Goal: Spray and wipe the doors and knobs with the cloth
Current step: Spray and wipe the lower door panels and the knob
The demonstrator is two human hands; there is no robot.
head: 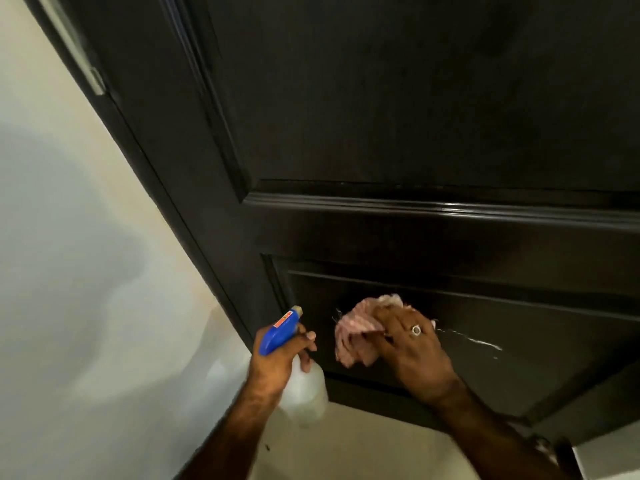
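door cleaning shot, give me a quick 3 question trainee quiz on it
1. Which hand holds the spray bottle?
2. True or false: the cloth is pressed against the upper panel of the door.
3. Multiple choice: the white streak on the door lies (a) right of the right hand, (b) above the left hand, (c) on the wall.

Key:
1. The left hand.
2. False; it is on the lower panel.
3. a
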